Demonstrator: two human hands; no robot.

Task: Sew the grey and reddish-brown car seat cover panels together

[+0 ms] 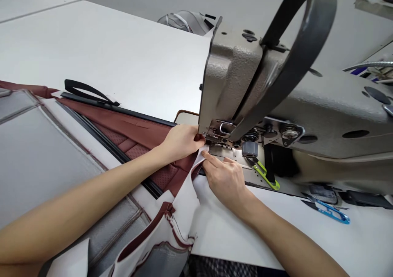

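The maroon cover [123, 118] lies on the white surface [92, 43] to the left of the sewing machine [236, 64], and its white-backed edge [188, 191] meets the machine just at the fingertips. That edge has its long axis running from the metal plate [219, 150] under the machine head back toward the person, slanting a little leftward and hanging in folds near the front of the surface. The right hand [225, 178] comes in from the plate's near side, its grip pinched on the edge right beside the plate. The left hand [183, 142] rests across the cover on the far side of the edge, fingers curled at the corner of the machine head; the tips are partly hidden, so whether that grip clamps the cloth cannot be told. Of the two, the left sits tighter against the machine head, while the right lies nearer the person, so the edge passes between them. The green thread snips [262, 171] lie just right of the right hand, apart from it, and the bulk of the cover spreads leftward beneath the left forearm.
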